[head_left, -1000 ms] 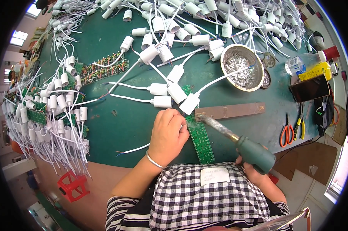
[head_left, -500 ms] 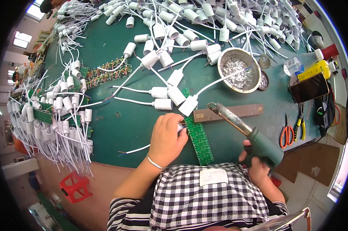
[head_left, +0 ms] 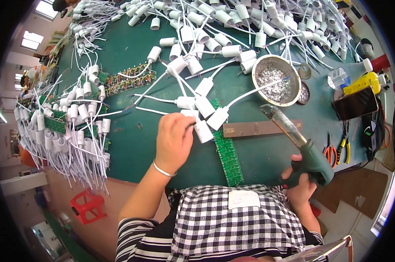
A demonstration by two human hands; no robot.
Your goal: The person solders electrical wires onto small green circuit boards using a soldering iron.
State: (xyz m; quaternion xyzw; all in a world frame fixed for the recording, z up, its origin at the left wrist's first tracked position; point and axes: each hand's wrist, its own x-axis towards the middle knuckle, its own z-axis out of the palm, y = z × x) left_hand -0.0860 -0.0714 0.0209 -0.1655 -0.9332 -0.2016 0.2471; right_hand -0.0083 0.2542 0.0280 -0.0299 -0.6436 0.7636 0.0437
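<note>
My left hand [head_left: 174, 140] is closed, its fingers pinched at the cable end of a white lamp holder [head_left: 203, 132]; the fingers partly hide the grip. Just beyond the fingertips lies a second white lamp holder [head_left: 187, 103]. The tilted lamp holder sits beside a long green circuit board [head_left: 229, 160], whose far end is covered by other holders. My right hand [head_left: 300, 183] is wrapped round the green handle of a soldering gun [head_left: 313, 163]. Its metal barrel points up and left, with the tip above a brown bar [head_left: 258, 128] lying across the board.
A metal bowl [head_left: 298, 94] of silvery scraps stands beyond the bar. To the right are orange-handled scissors [head_left: 329, 155], yellow-handled pliers [head_left: 346, 150], a phone [head_left: 356, 104] and a yellow bottle [head_left: 363, 83]. Heaped lamp holders [head_left: 311, 22] fill the far side; wired boards [head_left: 129, 79] lie left.
My left hand has moved up and left, and a lamp holder now stands out beside the board. The loose cable at its left is gone from there. The soldering gun has shifted slightly right.
</note>
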